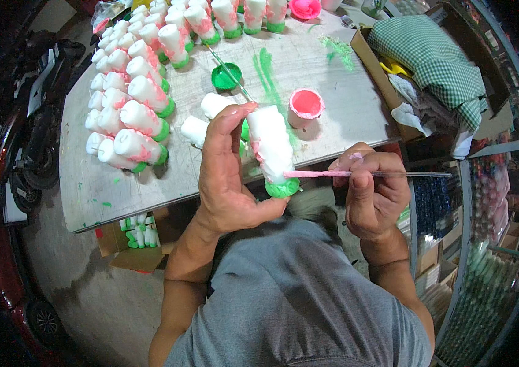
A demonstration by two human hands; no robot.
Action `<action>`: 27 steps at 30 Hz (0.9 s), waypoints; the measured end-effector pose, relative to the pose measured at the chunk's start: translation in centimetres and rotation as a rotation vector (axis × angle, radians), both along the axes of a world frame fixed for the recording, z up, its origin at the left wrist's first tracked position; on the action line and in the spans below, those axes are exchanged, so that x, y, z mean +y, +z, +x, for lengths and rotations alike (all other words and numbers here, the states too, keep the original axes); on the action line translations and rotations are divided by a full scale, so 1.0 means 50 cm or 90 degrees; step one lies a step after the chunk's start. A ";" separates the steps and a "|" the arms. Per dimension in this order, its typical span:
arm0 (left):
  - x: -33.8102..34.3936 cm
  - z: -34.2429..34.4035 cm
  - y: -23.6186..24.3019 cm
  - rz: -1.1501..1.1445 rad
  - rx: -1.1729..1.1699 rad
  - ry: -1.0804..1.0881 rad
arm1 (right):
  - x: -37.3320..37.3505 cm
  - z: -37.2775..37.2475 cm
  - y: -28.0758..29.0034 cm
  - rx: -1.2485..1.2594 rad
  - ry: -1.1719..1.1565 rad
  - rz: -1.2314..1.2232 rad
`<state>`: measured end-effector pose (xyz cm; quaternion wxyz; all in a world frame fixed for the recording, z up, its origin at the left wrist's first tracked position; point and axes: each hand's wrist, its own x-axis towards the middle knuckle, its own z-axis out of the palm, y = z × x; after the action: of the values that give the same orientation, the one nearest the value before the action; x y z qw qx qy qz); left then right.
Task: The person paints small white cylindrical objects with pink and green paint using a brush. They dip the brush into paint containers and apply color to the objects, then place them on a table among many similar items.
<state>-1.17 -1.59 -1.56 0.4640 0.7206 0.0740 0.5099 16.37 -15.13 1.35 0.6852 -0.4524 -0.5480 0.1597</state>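
- Left hand (pixel 222 165): grip clamped on a white cylinder (pixel 270 137) with pink patches and a green foot; held over the desk's near edge. Thumb at the foot, fingers along the far side and near the top end; presumably spanned this way to leave the facing side clear.
- Cylinder tilted, top end away from the person; the lean probably turns its lower part toward the right hand.
- Right hand (pixel 375 189): grip pinched together on a thin brush (pixel 326 174), pen-fashion, clear handle pointing right. Close hold likely for fine control.
- Pink-coated end meets the cylinder's edge just above the green foot; actual contact hard to tell.
- Pink paint cup (pixel 305 109) stands on the desk (pixel 357 101) beyond and between the hands, seemingly for a short reach from the right.
- Green dish (pixel 227 76) farther off; second brush (pixel 244 92) laid by it, apparently parked. Green smears alongside.
- Two cylinders (pixel 194 130) just past the left hand, partly hidden, perhaps kept close for handling.
- Massed cylinders (pixel 145 92) at left and far side, pink-patched, green-footed; bunched, I judge, to save room.
- Cardboard box (pixel 112 238) below the desk holds more.
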 end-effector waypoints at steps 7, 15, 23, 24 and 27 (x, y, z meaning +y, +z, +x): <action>0.003 0.002 -0.004 0.008 0.004 -0.010 | 0.001 -0.009 0.015 0.014 0.012 0.009; 0.003 0.000 -0.004 -0.010 0.040 0.007 | 0.001 -0.004 0.011 0.021 0.016 0.017; -0.003 0.007 -0.013 -0.045 0.022 0.012 | -0.006 -0.001 -0.004 0.017 -0.030 0.006; -0.003 0.007 -0.013 -0.034 0.020 0.016 | -0.005 -0.001 0.002 0.002 -0.029 -0.002; -0.001 0.009 -0.013 -0.015 0.024 0.032 | -0.005 0.000 0.000 0.014 -0.052 0.009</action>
<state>-0.74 -1.65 -2.20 0.4576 0.7225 0.1067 0.5071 16.35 -15.35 1.34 0.7002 -0.4677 -0.5227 0.1330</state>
